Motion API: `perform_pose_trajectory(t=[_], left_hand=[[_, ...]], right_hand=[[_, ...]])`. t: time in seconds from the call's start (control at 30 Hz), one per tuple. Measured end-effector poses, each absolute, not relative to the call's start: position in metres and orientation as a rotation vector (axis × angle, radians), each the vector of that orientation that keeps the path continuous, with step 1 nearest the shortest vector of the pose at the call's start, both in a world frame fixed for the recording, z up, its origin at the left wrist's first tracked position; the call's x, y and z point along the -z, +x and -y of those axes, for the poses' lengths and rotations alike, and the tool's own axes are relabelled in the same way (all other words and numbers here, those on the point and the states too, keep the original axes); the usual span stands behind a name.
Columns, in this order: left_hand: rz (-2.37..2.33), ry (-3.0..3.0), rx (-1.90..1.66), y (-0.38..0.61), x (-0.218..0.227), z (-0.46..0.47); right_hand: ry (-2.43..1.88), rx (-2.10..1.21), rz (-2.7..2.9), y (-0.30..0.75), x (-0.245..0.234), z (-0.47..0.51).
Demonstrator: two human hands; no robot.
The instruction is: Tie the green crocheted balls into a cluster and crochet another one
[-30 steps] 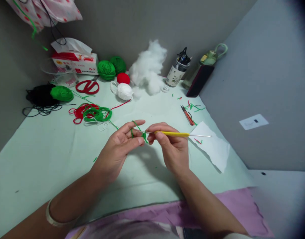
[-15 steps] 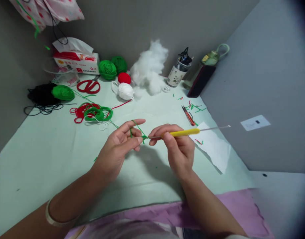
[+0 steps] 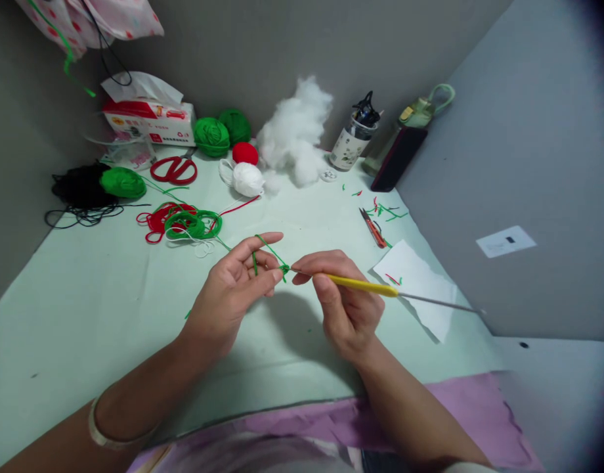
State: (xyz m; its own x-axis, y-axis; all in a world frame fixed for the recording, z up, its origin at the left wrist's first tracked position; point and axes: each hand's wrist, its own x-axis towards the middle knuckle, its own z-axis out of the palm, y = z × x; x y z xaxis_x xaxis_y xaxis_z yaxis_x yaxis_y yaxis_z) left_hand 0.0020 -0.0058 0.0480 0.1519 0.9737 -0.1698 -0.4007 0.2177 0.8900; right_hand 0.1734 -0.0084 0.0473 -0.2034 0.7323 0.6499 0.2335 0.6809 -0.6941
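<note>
My left hand pinches a small piece of green crochet work between thumb and finger. Green yarn runs from the piece over my raised index finger and down by the other fingers. My right hand grips a crochet hook by its yellow handle. The hook's thin front end touches the green piece, its exact tip hidden in the loops. From the handle's rear a second metal shaft sticks out to the right. A loose coil of green yarn lies beyond my left hand.
Red-handled scissors, yarn balls and white stuffing stand along the back. Thread snips, yarn scraps and torn white paper lie at the right. A pen jar, bottle and dark phone lean near the wall.
My right hand has tilted the crochet hook: its rear end has swung down and slightly right, while the front end stays at the green piece. My left hand has barely shifted.
</note>
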Motion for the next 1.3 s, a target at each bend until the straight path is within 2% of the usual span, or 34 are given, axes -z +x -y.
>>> perform_pose_trajectory(t=[0.17, 0.23, 0.47, 0.57, 0.7, 0.87, 0.93, 1.17, 1.3], left_hand=[[-0.816, 0.680, -1.103, 0.003, -0.050, 0.007], [-0.744, 0.572, -1.018, 0.002, -0.052, 0.007], [-0.697, 0.538, -1.053, -0.002, -0.055, 0.002], [-0.714, 0.620, -1.066, 0.000, -0.056, 0.003], [-0.785, 0.698, -1.090, 0.002, -0.055, 0.005], [-0.788, 0.653, -1.083, 0.003, -0.053, 0.005], [-0.754, 0.570, -1.026, 0.003, -0.053, 0.004], [-0.731, 0.476, -1.051, -0.002, -0.058, 0.000], [-0.752, 0.572, -1.082, 0.001, -0.056, 0.002]], right_hand=[[-0.858, -0.096, 1.976, 0.174, -0.042, 0.013], [-0.866, -0.085, 1.983, 0.174, -0.042, 0.014], [-0.805, -0.818, 1.447, 0.169, -0.051, 0.005], [-0.796, -0.934, 1.446, 0.166, -0.050, 0.001], [-0.853, -0.806, 1.552, 0.165, -0.048, 0.003], [-0.915, -0.396, 1.806, 0.165, -0.038, 0.012], [-0.900, -0.337, 1.853, 0.167, -0.036, 0.013], [-0.851, -1.010, 1.313, 0.174, -0.049, -0.003], [-0.810, -1.091, 1.350, 0.169, -0.048, -0.003]])
